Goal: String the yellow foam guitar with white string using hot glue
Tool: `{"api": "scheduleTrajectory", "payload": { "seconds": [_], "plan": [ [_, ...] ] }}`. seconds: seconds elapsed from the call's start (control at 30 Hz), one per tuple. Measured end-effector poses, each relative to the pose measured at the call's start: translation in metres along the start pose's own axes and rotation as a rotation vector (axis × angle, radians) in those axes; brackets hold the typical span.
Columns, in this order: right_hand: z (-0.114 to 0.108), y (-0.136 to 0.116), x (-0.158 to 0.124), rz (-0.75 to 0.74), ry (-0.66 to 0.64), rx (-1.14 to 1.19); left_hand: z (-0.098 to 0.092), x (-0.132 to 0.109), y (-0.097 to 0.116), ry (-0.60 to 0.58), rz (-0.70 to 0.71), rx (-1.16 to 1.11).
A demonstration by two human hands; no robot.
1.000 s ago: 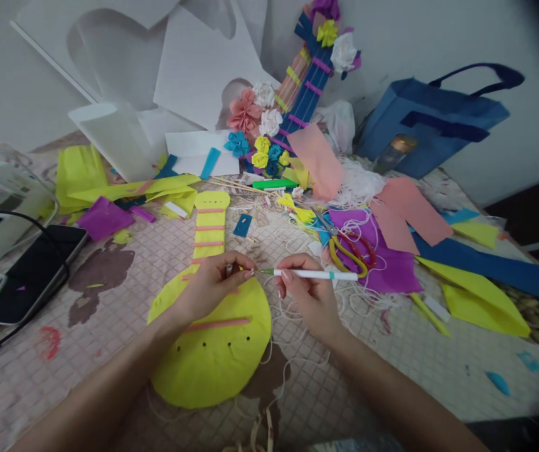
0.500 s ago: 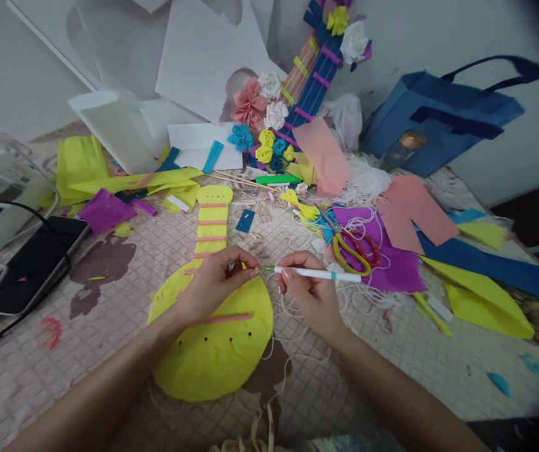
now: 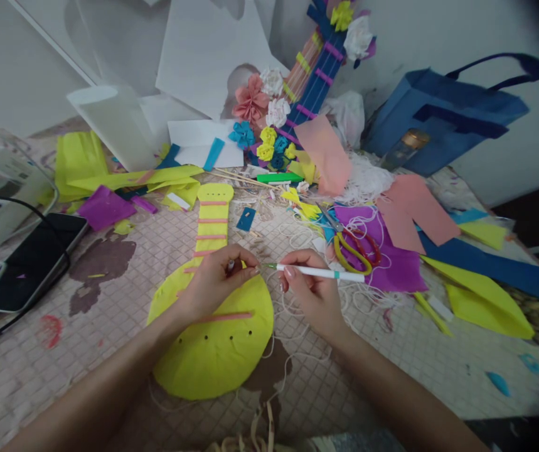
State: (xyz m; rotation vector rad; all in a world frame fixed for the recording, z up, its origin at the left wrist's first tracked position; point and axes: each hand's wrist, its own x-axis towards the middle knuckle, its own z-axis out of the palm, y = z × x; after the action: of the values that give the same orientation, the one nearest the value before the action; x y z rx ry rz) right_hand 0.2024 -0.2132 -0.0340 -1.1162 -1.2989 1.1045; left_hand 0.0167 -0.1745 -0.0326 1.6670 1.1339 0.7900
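In the head view my right hand (image 3: 314, 285) is closed around a white pen-like stick (image 3: 344, 275) with a teal band. Its thin greenish tip points left, close to the fingertips of my left hand (image 3: 224, 276). Those fingers are pinched together, and what they hold is too small to make out. Beneath my left hand lies a yellow paper-covered guitar shape (image 3: 213, 370) with pink strips across its neck and body and a row of small holes near the bottom. Loose white string (image 3: 292, 358) runs over the table below my right hand.
Scissors (image 3: 351, 251) with red and yellow handles lie on purple paper (image 3: 401, 270) at right. A phone (image 3: 34, 263) and cables are at left. Behind stand a flower-decorated blue guitar shape (image 3: 314, 94) and a blue bag (image 3: 448, 119). Pink paper (image 3: 420, 213) lies right.
My right hand and the white stick have shifted very slightly right, so the tip sits a little farther from my left fingertips. My left hand stays pinched in place.
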Motion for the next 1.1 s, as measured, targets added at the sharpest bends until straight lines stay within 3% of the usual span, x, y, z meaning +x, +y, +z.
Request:
{"api": "scheduleTrajectory", "payload": {
  "seconds": [0.67, 1.1],
  "plan": [
    [0.001, 0.0034, 0.0001, -0.013, -0.037, 0.145, 0.0043, -0.0033, 0.0013, 0.064, -0.011, 0.044],
    [0.0034, 0.0048, -0.0026, 0.028, -0.028, 0.077, 0.0063, -0.0066, 0.0024, 0.089, 0.03, 0.021]
  ]
}}
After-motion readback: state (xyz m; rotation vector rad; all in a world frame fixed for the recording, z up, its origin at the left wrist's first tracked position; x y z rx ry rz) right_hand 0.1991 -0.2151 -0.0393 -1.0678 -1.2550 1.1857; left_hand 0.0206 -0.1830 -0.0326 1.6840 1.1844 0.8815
